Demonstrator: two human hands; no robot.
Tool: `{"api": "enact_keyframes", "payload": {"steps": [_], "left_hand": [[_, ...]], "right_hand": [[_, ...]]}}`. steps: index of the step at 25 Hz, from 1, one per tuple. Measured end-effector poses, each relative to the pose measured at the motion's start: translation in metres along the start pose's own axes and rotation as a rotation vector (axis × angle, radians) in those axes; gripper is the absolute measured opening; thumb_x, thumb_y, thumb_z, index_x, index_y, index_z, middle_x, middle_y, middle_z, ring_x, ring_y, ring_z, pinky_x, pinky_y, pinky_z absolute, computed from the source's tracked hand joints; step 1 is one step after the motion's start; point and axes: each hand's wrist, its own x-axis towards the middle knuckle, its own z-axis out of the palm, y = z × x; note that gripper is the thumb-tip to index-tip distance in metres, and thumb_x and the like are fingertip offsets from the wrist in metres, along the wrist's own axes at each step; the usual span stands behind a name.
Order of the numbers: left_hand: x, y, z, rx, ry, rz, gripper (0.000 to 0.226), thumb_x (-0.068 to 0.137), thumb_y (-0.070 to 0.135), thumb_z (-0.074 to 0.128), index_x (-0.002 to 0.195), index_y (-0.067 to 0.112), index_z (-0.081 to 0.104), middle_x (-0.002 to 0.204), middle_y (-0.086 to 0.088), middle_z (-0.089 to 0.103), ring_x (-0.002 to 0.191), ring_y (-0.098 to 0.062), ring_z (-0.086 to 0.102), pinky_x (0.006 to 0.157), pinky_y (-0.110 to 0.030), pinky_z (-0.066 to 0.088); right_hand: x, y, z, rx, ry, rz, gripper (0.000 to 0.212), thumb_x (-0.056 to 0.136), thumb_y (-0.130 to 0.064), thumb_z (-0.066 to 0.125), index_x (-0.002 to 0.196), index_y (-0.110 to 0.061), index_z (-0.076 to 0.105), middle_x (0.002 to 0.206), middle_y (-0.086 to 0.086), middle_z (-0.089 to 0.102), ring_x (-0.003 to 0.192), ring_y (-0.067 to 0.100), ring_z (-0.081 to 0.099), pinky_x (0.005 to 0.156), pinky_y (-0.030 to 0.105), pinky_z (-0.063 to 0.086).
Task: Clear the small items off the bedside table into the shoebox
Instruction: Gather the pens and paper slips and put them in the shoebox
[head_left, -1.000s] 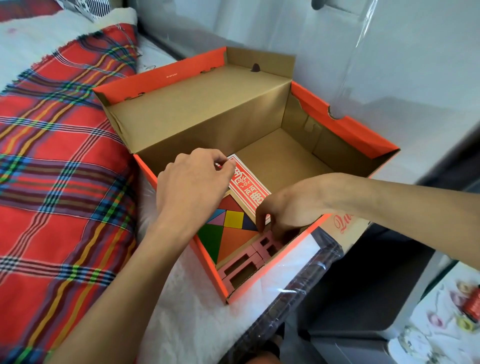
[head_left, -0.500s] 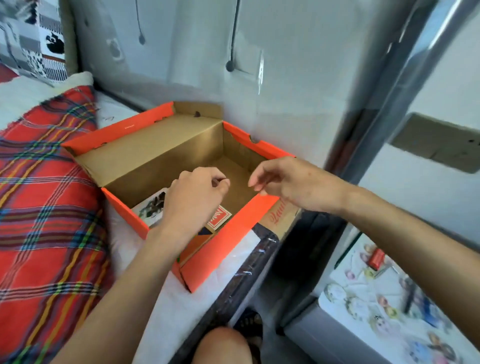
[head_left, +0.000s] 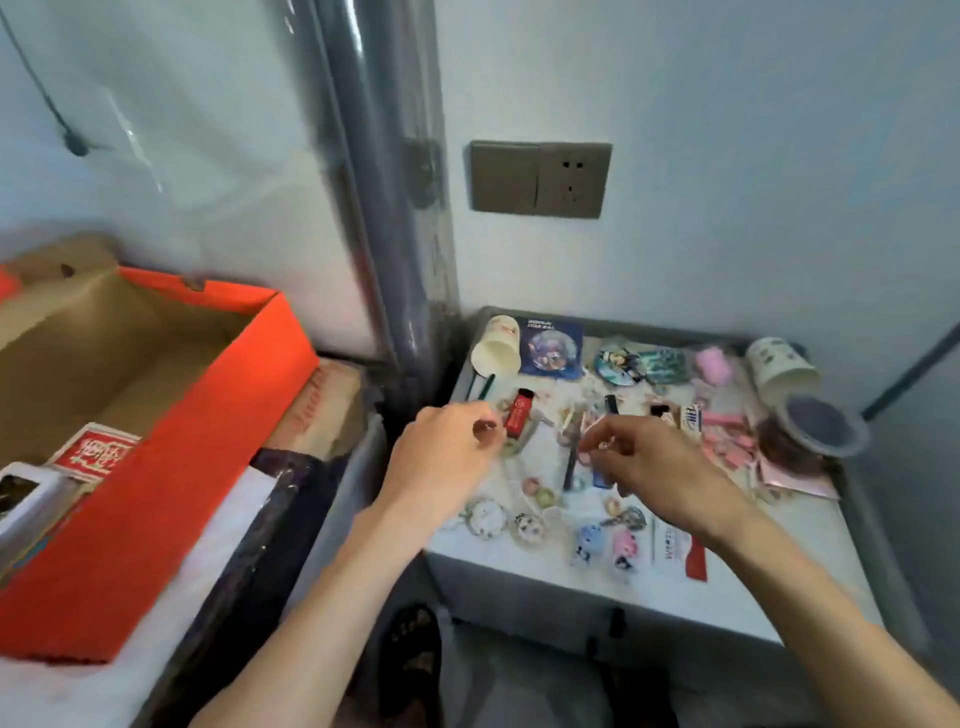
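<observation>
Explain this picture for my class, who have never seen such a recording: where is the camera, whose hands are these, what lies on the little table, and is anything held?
There is no machine here. A person wears a wide-angle camera on the head, so you look forward and down along their own bare arms. The left hand and right hand hover over a grey bedside table, fingers curled. The table is strewn with small things: a red lighter, a paper cup, a round badge, a little blue figurine and pink slips. At the left stands an open orange shoebox, with a red card pack already inside. The picture is too blurred to tell whether either hand pinches anything.
</observation>
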Motion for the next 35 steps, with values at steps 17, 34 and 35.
{"api": "enact_keyframes", "payload": {"steps": [17, 34, 35], "left_hand": [[0.097, -0.015, 0.077, 0.611, 0.057, -0.094, 0.030, 0.093, 0.001, 0.045, 0.121, 0.009, 0.051, 0.113, -0.011, 0.066, 0.107, -0.030, 0.060, 0.065, -0.034, 0.037], [0.082, 0.027, 0.083, -1.003, -0.153, -0.359, 0.016, 0.096, 0.023, 0.063, 0.092, 0.007, 0.062, 0.068, -0.005, 0.041, 0.041, -0.006, 0.027, 0.036, -0.017, 0.021], [0.081, 0.029, 0.084, -0.992, -0.149, -0.367, 0.017, 0.097, 0.023, 0.061, 0.092, 0.007, 0.063, 0.071, -0.007, 0.044, 0.040, -0.005, 0.028, 0.035, -0.016, 0.021]], "right_hand": [[0.061, 0.032, 0.059, -0.521, 0.149, -0.060, 0.026, 0.093, -0.025, 0.053, 0.118, -0.020, 0.059, 0.115, 0.003, 0.060, 0.104, 0.025, 0.060, 0.075, 0.033, 0.046], [0.047, 0.019, 0.043, 0.376, 0.162, -0.063, 0.015, 0.087, -0.018, 0.068, 0.086, -0.026, 0.055, 0.075, -0.004, 0.069, 0.061, 0.008, 0.063, 0.057, 0.029, 0.053], [0.047, 0.024, 0.040, 0.359, 0.147, -0.070, 0.012, 0.089, -0.022, 0.068, 0.086, -0.027, 0.057, 0.075, -0.008, 0.068, 0.061, 0.005, 0.063, 0.056, 0.025, 0.053]]}}
